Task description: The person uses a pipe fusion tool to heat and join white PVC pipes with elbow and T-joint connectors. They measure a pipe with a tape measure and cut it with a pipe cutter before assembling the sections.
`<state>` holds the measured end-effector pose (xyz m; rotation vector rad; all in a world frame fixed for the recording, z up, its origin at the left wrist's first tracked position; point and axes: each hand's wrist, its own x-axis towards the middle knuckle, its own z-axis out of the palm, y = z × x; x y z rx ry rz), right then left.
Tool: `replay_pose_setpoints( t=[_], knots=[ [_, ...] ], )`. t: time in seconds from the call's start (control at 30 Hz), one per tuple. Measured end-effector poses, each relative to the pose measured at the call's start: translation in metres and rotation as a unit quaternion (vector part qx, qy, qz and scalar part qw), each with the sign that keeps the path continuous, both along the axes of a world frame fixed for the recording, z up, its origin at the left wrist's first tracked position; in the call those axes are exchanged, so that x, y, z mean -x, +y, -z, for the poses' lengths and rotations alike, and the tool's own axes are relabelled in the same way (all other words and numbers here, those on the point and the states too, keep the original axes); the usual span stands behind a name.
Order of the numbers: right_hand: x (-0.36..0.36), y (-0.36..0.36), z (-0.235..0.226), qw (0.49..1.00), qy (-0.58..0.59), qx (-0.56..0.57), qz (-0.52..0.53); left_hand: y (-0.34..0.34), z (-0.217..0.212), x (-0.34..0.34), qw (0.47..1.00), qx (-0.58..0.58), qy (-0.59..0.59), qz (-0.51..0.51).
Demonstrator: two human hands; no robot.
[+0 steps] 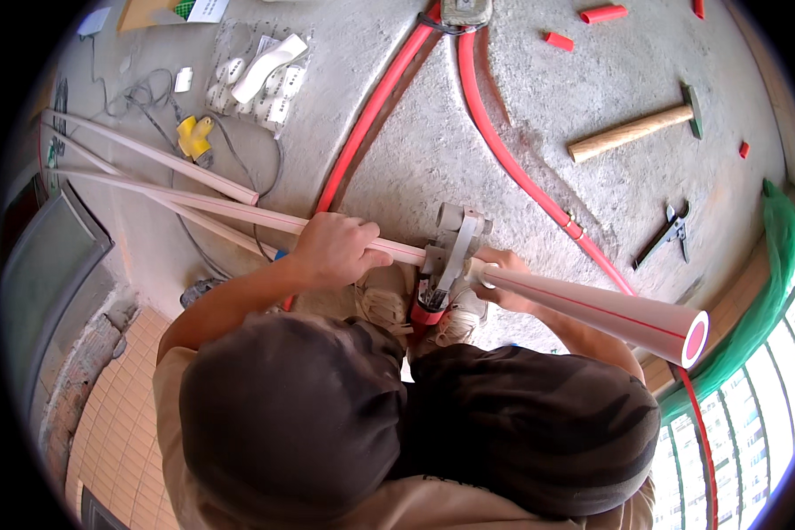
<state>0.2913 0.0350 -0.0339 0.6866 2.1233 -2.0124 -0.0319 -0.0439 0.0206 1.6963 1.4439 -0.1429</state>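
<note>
My left hand [340, 252] is closed round a long white plastic pipe [256, 215] with a thin red stripe, which stretches off to the far left. Its right end meets a pipe-fusion heating tool [458, 256] standing between my shoes, red at its base. On the tool's other side, my right hand [508, 274] grips a second white pipe [601, 311] close to its inner end, where a white fitting [480, 272] shows. That pipe's open end, pinkish-red inside, points toward the lower right. My palm and the pipe hide part of the right fingers.
Two red conduits [367, 128] run across the rough concrete. A hammer [636, 132] and pipe cutters [668, 236] lie at right. More white pipes [163, 159], a yellow connector [194, 137] with grey cables and a bag of white fittings [252, 84] lie at left. Green netting [773, 256] hangs far right.
</note>
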Motion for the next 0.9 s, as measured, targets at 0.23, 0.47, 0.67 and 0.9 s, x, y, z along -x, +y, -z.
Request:
replay_pose_setpoints(
  t=[0.23,0.47,0.67,0.9],
  knots=[
    [0.004,-0.002,0.0,0.996,-0.017,0.068,0.047,0.002,0.003,0.002,1.0,0.005,0.003,-0.002],
    [0.003,-0.014,-0.017,0.974,-0.124,0.148,0.12,0.001,-0.001,0.0,0.999,0.034,0.011,0.005],
    [0.001,-0.012,-0.025,0.978,-0.093,0.142,0.125,0.009,-0.013,-0.007,0.999,0.036,0.007,0.006],
    [0.004,-0.001,-0.03,0.984,-0.065,0.133,0.102,0.009,-0.024,-0.01,0.999,-0.033,-0.012,-0.033]
  ],
)
